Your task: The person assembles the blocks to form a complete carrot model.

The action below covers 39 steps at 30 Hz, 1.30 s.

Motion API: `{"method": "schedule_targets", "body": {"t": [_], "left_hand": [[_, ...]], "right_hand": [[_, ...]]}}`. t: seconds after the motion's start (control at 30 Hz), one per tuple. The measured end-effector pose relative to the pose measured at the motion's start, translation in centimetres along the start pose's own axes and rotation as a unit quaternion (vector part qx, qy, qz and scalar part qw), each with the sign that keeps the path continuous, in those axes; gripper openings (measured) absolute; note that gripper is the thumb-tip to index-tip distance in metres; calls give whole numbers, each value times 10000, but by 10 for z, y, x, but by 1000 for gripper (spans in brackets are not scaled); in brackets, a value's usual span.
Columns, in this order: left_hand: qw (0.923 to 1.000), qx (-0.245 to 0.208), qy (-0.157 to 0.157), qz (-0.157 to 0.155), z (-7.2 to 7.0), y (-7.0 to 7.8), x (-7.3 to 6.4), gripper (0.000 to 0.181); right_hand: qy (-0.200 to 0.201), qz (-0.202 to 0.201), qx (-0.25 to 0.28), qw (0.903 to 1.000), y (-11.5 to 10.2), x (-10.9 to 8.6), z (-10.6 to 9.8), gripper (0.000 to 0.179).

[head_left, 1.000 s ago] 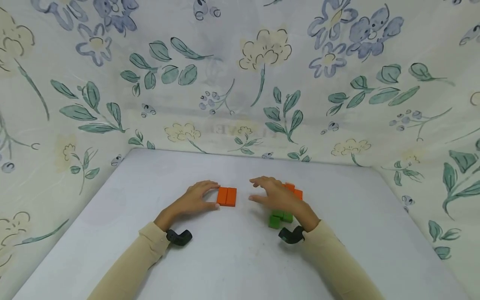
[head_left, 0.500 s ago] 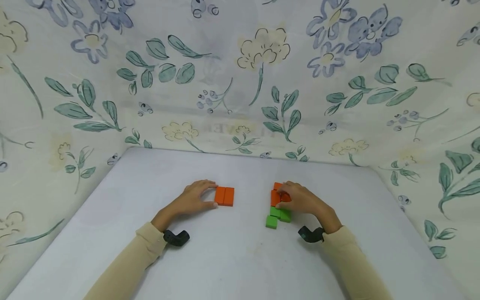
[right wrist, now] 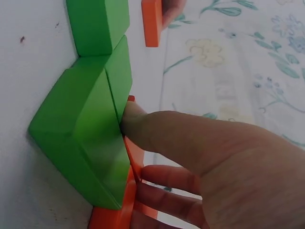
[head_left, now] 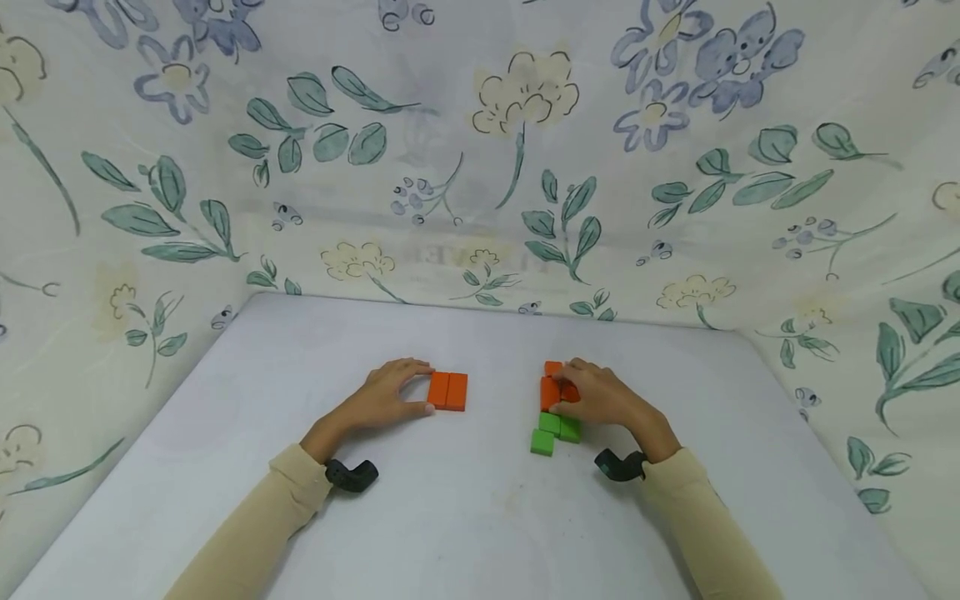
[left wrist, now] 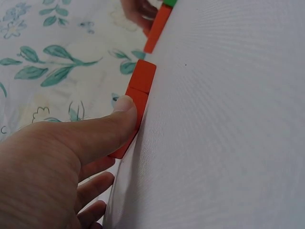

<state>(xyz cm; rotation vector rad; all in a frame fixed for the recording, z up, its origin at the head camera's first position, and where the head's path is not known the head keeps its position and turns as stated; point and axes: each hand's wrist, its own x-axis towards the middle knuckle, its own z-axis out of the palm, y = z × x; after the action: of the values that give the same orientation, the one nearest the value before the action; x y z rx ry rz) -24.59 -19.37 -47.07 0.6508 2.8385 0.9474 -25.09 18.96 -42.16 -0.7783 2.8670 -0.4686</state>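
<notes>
Two flat orange blocks [head_left: 457, 392] lie side by side on the white tabletop. My left hand [head_left: 386, 396] holds the left-hand one, thumb at its near edge and index finger at its far edge. In the left wrist view the thumb presses on the side of the orange block [left wrist: 139, 101]. To the right, my right hand [head_left: 602, 396] pinches an orange block [head_left: 551, 393] in a cluster of several orange ones, partly covered by the fingers. Three green blocks [head_left: 550, 425] sit on the near side of that cluster, right by my right thumb [right wrist: 143, 126].
The white table [head_left: 450, 517] runs back to a hanging flowered cloth [head_left: 450, 167], which also rises at both sides. A gap of bare tabletop separates the orange pair from the cluster. Dark wrist cameras [head_left: 621, 465] sit under both wrists.
My right hand has moved right and back from the gap to the orange cluster and taken hold of a block there. My left hand stays at the orange pair.
</notes>
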Motion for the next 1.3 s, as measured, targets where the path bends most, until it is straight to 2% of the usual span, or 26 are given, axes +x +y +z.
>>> {"method": "schedule_targets", "body": {"t": [0.27, 0.57, 0.97, 1.3], "left_hand": [[10000, -2, 19, -34, 0, 2, -2, 64], [9999, 98, -22, -23, 1, 1, -2, 64], [10000, 63, -6, 5, 0, 4, -5, 64], [9999, 114, 58, 7, 0, 3, -4, 63]], "right_hand": [[-104, -56, -217, 9997, 2, 4, 1, 59], [-194, -116, -239, 9995, 2, 6, 3, 57], [65, -413, 78, 9991, 7, 8, 7, 55], [350, -325, 577, 9972, 4, 7, 2, 59]]}}
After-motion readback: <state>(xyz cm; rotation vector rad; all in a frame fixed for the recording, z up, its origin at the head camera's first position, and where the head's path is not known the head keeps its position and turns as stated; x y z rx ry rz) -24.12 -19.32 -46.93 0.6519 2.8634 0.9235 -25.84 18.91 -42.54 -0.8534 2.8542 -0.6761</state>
